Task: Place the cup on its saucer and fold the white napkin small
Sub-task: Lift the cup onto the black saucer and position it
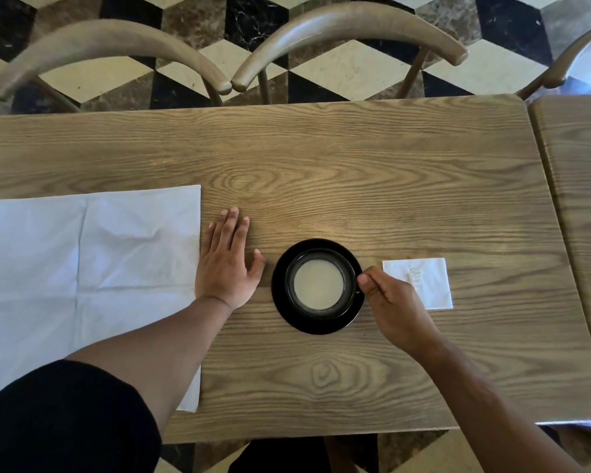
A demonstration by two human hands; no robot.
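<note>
The black round cup (318, 285) of pale milky drink sat on its black saucer (280, 302), the right hand (389, 302) pinching its handle, the left hand (227, 264) flat between it and the large white napkin (82, 268).

cup (318, 285) sits on saucer (282, 302). right hand (394, 308) pinches cup's handle side; left hand (227, 264) flat left of saucer, touching large napkin (82, 268).
</note>
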